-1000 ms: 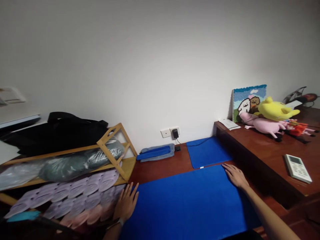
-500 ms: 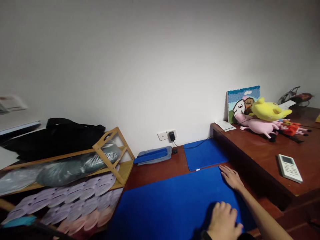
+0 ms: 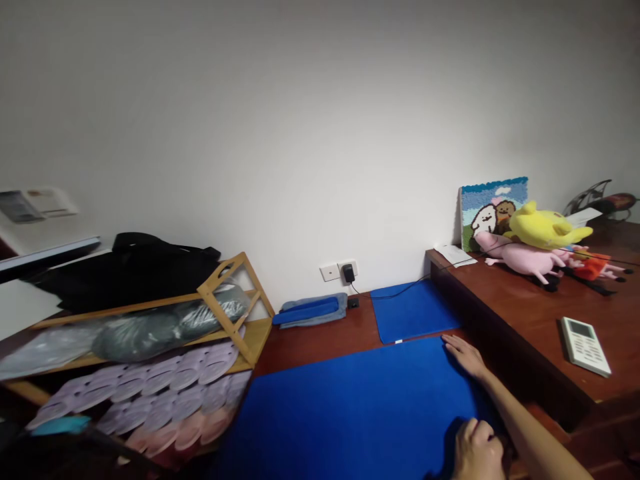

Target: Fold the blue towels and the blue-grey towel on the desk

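A large blue towel (image 3: 350,400) lies spread flat on the reddish-brown wooden surface. My right hand (image 3: 466,357) rests flat at its far right corner, fingers stretched out to the left. Nearer to me, my left hand (image 3: 479,450) is at the towel's right side, with its fingers curled in. Its fingertips are hidden, so I cannot tell whether the cloth is between them. Behind the large towel lies a smaller blue towel (image 3: 415,310) with a white tag at its front edge. A folded grey and blue cloth (image 3: 310,311) sits against the wall.
On the left, a wooden rack (image 3: 257,340) holds slippers (image 3: 187,373), plastic-wrapped bundles and a black bag (image 3: 150,273). A raised brown ledge (image 3: 530,320) on the right carries plush toys (image 3: 530,260), a picture (image 3: 493,207) and a white remote (image 3: 585,345). A black plug (image 3: 349,273) trails a cable.
My left hand has moved right and toward me, and its fingers have curled in. My right hand stays at the corner. The view has shifted slightly.
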Available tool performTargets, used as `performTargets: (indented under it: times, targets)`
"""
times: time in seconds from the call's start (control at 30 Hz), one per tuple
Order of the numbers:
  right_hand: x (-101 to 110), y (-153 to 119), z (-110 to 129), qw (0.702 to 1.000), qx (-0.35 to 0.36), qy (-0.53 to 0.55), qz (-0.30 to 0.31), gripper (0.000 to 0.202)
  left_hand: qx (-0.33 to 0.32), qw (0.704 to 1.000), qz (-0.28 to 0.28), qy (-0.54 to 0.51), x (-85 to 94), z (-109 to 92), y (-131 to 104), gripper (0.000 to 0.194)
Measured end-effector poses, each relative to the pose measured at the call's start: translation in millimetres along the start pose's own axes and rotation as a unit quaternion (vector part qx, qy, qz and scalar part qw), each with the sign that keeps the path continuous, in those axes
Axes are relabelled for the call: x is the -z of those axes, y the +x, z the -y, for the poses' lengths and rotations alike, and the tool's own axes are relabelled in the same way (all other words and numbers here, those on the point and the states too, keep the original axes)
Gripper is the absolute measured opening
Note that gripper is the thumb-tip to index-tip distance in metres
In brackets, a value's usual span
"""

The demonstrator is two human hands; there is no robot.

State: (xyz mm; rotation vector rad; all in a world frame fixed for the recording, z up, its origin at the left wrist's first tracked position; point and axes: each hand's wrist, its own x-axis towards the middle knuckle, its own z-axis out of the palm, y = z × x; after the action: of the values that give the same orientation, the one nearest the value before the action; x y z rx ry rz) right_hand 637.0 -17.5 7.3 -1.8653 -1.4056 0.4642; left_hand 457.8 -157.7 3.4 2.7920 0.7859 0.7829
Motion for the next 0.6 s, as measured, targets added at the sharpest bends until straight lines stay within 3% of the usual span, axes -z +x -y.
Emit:
performTargets:
  times: [0.1, 0.2, 0.4, 0.6]
  targets:
    - [9, 4, 27, 0.999, -0.023, 0.035, -0.020, 0.041, 0.077, 0.997, 0.008, -0.019, 13.2, 7, -8, 0.016]
    - [9, 8, 63, 0.998, -0.022, 0.047, -0.042, 0.035, 0.147, 0.987, -0.021, -0.057, 46.2, 16, -21, 0.019]
    - [-20, 22, 157, 0.995, 0.009, 0.096, -0.040, 0.037, 0.249, 0.949, -0.124, -0.145, 162.1, 48, -82, 0.026]
    - [-96, 20, 284, 0.979, 0.123, 0.157, 0.053, 0.029, 0.320, 0.916, -0.200, -0.135, 276.9, 94, -186, 0.011]
